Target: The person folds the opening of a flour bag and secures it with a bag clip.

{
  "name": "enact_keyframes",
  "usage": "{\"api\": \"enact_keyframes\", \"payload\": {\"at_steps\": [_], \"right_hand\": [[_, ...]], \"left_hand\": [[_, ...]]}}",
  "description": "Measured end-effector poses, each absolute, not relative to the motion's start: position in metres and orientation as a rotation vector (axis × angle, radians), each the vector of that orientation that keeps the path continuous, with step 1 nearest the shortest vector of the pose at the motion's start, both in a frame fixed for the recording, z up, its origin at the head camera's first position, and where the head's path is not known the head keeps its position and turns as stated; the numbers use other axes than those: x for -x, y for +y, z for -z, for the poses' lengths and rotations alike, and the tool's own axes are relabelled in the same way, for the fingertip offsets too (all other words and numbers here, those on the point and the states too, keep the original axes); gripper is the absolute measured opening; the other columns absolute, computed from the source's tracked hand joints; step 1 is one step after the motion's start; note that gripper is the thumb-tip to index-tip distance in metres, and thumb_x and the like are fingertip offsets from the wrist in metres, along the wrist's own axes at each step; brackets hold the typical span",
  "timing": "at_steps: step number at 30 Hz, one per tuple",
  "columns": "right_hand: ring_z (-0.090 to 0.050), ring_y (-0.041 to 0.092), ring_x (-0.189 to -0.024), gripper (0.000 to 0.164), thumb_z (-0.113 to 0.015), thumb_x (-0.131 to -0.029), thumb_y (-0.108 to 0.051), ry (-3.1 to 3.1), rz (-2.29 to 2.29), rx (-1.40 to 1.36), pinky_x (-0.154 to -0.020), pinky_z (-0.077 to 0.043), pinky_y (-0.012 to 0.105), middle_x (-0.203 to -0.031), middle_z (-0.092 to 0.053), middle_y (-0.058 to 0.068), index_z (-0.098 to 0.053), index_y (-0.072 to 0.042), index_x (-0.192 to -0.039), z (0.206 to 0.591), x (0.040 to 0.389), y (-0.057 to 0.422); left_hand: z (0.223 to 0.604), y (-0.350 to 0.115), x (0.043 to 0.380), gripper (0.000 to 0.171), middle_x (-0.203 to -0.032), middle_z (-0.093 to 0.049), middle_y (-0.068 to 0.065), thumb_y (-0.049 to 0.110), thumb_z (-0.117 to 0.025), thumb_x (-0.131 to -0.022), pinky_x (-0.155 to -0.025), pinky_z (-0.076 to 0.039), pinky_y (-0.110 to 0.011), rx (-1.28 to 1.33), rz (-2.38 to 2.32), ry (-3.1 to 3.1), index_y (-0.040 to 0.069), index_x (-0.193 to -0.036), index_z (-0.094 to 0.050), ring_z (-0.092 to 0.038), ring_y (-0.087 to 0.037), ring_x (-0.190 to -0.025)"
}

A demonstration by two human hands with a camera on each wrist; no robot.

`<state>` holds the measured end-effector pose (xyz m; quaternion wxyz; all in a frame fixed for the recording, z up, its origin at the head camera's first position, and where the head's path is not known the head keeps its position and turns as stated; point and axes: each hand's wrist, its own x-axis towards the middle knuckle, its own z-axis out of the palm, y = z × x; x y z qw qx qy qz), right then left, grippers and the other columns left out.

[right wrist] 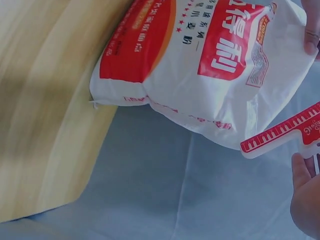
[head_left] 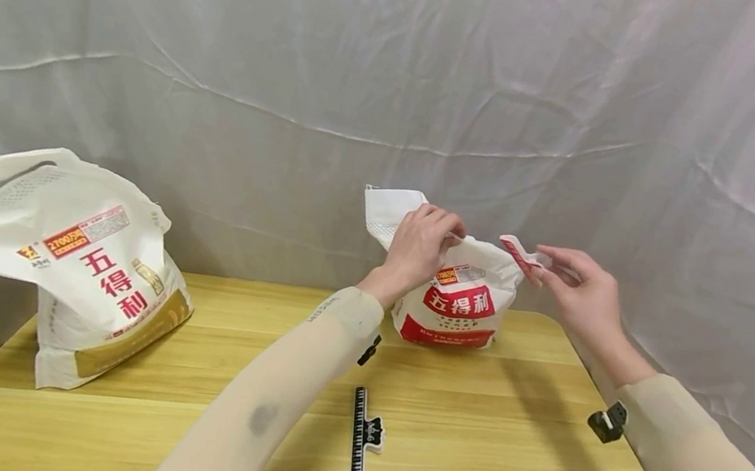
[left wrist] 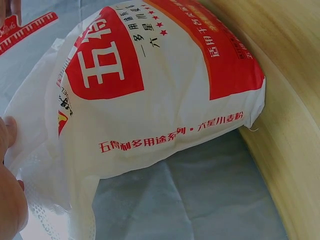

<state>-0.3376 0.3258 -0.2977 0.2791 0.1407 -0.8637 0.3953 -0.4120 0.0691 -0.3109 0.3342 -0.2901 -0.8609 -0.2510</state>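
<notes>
A white flour bag (head_left: pixel 459 304) with red labels stands at the back of the wooden table. My left hand (head_left: pixel 421 242) grips its gathered top, fingers curled over the edge; in the left wrist view the thumb (left wrist: pixel 10 131) lies against the white plastic. The bag's upper flap (head_left: pixel 392 209) sticks out to the left of that hand. At the bag's upper right corner, my right hand (head_left: pixel 584 289) pinches a red and white sealing clip (head_left: pixel 520 258) by its handle. Piano-key markings run along the clip's long bar, which overlaps the bag's edge in the right wrist view (right wrist: pixel 280 131).
A matching black and white clip (head_left: pixel 360 440) lies on the table (head_left: pixel 460 463) between my forearms. On the left stands a larger flour bag (head_left: pixel 70 302), its handled top folded over to the left. A grey-white cloth (head_left: pixel 296 91) hangs behind the table.
</notes>
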Motion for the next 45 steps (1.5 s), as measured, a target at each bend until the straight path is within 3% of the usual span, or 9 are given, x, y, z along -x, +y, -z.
{"api": "enact_keyframes", "payload": {"at_steps": [12, 24, 34, 45], "right_hand": [[-0.063, -0.009, -0.099, 0.030, -0.074, -0.091, 0.007, -2.294, -0.978, -0.597, -0.086, -0.051, 0.007, -0.116, -0.069, 0.018, -0.074, 0.002, -0.121, 0.284, 0.358, 0.325], [-0.060, -0.014, -0.087, 0.027, -0.079, -0.089, 0.000, -2.351, -0.835, -0.581, -0.076, -0.049, 0.003, -0.109, -0.074, 0.013, -0.079, -0.006, -0.115, 0.273, 0.372, 0.327], [-0.062, -0.015, -0.086, 0.021, -0.081, -0.089, -0.003, -2.372, -0.808, -0.601, -0.075, -0.050, 0.003, -0.105, -0.077, 0.009, -0.082, -0.010, -0.109, 0.266, 0.378, 0.326], [-0.060, -0.017, -0.084, 0.019, -0.080, -0.089, 0.000, -2.440, -0.773, -0.604, -0.071, -0.050, 0.004, -0.103, -0.077, 0.012, -0.082, -0.008, -0.106, 0.265, 0.385, 0.322]], "left_hand": [[0.311, 0.069, 0.412, 0.007, -0.107, -0.073, 0.005, 0.017, -0.069, -0.101, -0.098, -0.046, -0.031, 0.750, 0.640, -2.242, 0.019, -0.107, -0.073, -0.058, -0.016, -0.110], [0.311, 0.070, 0.410, 0.007, -0.108, -0.074, 0.003, 0.015, -0.070, -0.100, -0.098, -0.047, -0.032, 0.778, 0.656, -2.222, 0.018, -0.106, -0.072, -0.058, -0.018, -0.109], [0.311, 0.071, 0.408, 0.007, -0.107, -0.074, 0.004, 0.015, -0.070, -0.100, -0.098, -0.047, -0.032, 0.787, 0.653, -2.222, 0.017, -0.107, -0.072, -0.059, -0.018, -0.109], [0.309, 0.072, 0.410, 0.007, -0.108, -0.074, 0.003, 0.020, -0.068, -0.101, -0.100, -0.047, -0.032, 0.753, 0.663, -2.238, 0.016, -0.106, -0.072, -0.059, -0.018, -0.110]]}}
